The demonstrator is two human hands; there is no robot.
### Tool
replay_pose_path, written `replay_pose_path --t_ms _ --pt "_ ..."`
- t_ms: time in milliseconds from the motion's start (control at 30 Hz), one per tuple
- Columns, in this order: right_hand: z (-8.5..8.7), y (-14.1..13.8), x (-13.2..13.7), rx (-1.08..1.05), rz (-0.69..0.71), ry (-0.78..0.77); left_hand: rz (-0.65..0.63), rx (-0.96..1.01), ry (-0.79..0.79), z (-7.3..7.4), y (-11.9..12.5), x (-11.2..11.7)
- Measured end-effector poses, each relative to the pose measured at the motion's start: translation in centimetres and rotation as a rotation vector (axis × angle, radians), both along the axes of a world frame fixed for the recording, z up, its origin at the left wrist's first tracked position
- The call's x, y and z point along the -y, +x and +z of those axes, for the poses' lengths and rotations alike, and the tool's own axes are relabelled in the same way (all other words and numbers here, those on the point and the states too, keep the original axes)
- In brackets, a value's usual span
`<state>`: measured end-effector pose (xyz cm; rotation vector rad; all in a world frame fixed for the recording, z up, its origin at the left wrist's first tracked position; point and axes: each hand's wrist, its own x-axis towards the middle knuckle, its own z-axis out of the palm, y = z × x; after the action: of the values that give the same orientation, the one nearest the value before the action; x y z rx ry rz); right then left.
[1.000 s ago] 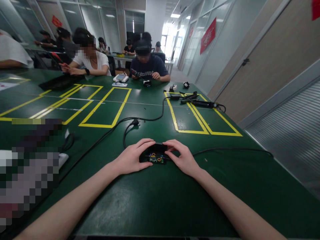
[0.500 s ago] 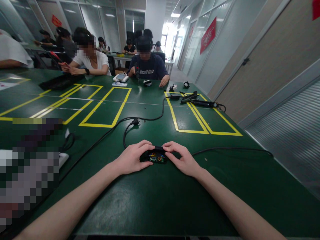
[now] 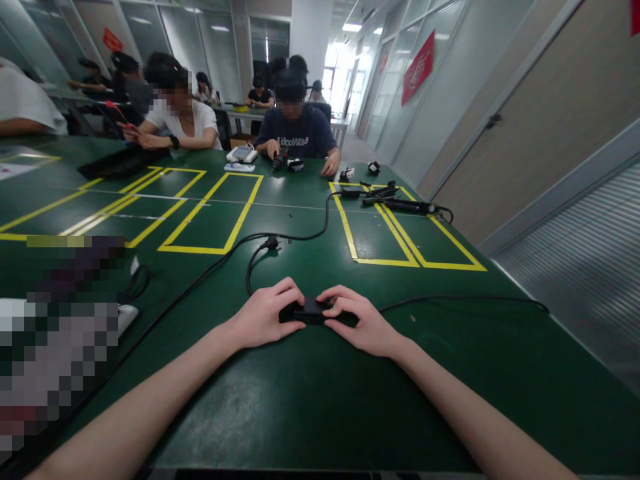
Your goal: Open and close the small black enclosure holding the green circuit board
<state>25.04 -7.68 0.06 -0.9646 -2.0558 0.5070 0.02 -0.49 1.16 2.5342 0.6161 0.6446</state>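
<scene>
A black power adapter (image 3: 313, 309) is between my two hands over the green table, its flat black cover lying over the case, so the circuit board inside is hidden. My left hand (image 3: 267, 313) grips its left end, thumb at the near side and fingers on the far side. At the right end, my right hand (image 3: 361, 321) pinches the case with its thumb in front and fingertips on the cover. A black cord with a plug (image 3: 271, 244) curls out behind my left hand. Another black cable (image 3: 465, 297) runs from behind my right hand toward the table's right edge.
Yellow tape rectangles (image 3: 225, 251) mark the green table (image 3: 310, 413). A long black cable (image 3: 200, 279) crosses it to a second adapter (image 3: 351, 193) near several black tools (image 3: 400, 203). Across the table, a co-worker (image 3: 300, 133) holds a power screwdriver (image 3: 280, 160). A blurred-out area covers the left.
The black cover has come down over the exposed circuit board, and my right fingers have shifted onto it. Across the table, the co-worker's screwdriver has tilted from upright and lowered.
</scene>
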Motion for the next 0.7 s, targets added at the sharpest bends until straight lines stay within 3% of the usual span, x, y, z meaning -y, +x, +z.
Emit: replay_pose_path --t_ms 333,700 --pt "0.32 0.13 0.17 0.026 -0.001 0.029 -0.031 0.033 -0.091 -0.11 -0.04 -0.14" --pt "0.72 0.33 0.18 0.052 0.007 -0.043 0.004 -0.024 -0.028 0.01 -0.12 -0.16"
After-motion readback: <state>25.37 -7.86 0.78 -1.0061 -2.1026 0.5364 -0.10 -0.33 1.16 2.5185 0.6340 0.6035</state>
